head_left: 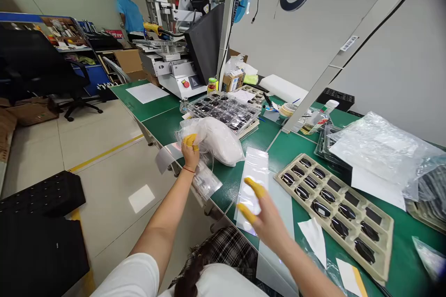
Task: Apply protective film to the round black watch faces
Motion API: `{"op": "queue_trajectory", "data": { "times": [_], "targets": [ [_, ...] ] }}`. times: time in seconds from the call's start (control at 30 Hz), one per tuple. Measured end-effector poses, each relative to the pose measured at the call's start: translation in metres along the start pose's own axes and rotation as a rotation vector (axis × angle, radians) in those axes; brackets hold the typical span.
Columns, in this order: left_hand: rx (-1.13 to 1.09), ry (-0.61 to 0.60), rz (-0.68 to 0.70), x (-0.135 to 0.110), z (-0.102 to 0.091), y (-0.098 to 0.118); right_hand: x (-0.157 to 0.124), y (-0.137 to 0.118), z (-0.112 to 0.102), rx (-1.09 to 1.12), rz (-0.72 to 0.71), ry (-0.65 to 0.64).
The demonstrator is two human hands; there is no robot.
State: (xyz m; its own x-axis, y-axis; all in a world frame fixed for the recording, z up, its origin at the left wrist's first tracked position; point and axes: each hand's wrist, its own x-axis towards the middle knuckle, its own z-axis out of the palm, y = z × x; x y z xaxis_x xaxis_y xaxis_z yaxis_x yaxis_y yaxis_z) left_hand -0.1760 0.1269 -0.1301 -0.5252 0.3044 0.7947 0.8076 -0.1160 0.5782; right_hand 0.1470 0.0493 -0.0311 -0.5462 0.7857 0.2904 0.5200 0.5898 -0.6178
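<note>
Yellow covers (190,139) sheathe fingers on both hands. The left hand (191,154) is bent around the gathered plastic of a white bag (223,143), grasping it near the front edge of the table (226,190); its very tips are hard to make out against the film. The right hand (272,222), smeared by motion, has thumb and forefinger spread wide, released, above glossy white strips (256,167); its remaining fingers are hidden, and its forearm is cut off by the lower edge of the view. The bag partly hides a clear tray of dark lenses (223,109) just behind it. To the right, dark oval lenses (339,226) sit in a beige tray (383,241), while crumpled clear plastic (379,148) covers part of some dark trays. A barcode label (349,43) clings to the slanting frame bar (334,67), its print too small to read; a bottle (318,119) wears a red-marked label, equally illegible. The tabletop is green and slightly shiny. Beyond stand a machine (181,67) with a red button and, farther left, a person (132,15) in blue, above pale floor tiles (111,213) crossed by a yellow line
</note>
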Motion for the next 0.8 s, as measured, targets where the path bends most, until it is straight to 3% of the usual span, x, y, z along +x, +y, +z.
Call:
{"op": "queue_trajectory", "data": {
  "times": [0.07, 0.13, 0.27, 0.43, 0.63, 0.8],
  "targets": [
    [-0.009, 0.000, 0.007, 0.000, 0.000, 0.000, 0.025, -0.020, 0.052, -0.007, -0.099, -0.034],
    [-0.014, 0.002, 0.013, 0.000, 0.000, 0.001, 0.043, -0.025, 0.093, -0.061, -0.152, -0.070],
    [-0.010, 0.008, 0.021, -0.001, -0.001, 0.003, 0.056, -0.015, 0.140, -0.139, -0.248, -0.086],
    [-0.024, -0.008, 0.027, 0.000, -0.003, 0.002, 0.056, -0.018, 0.159, -0.241, -0.211, -0.148],
    [-0.047, -0.016, 0.009, 0.001, -0.004, 0.009, 0.066, -0.020, 0.160, -0.375, -0.151, -0.332],
    [-0.072, -0.164, 0.037, 0.019, -0.026, 0.004, 0.069, -0.021, 0.153, -0.406, -0.164, -0.390]
  ]
}}
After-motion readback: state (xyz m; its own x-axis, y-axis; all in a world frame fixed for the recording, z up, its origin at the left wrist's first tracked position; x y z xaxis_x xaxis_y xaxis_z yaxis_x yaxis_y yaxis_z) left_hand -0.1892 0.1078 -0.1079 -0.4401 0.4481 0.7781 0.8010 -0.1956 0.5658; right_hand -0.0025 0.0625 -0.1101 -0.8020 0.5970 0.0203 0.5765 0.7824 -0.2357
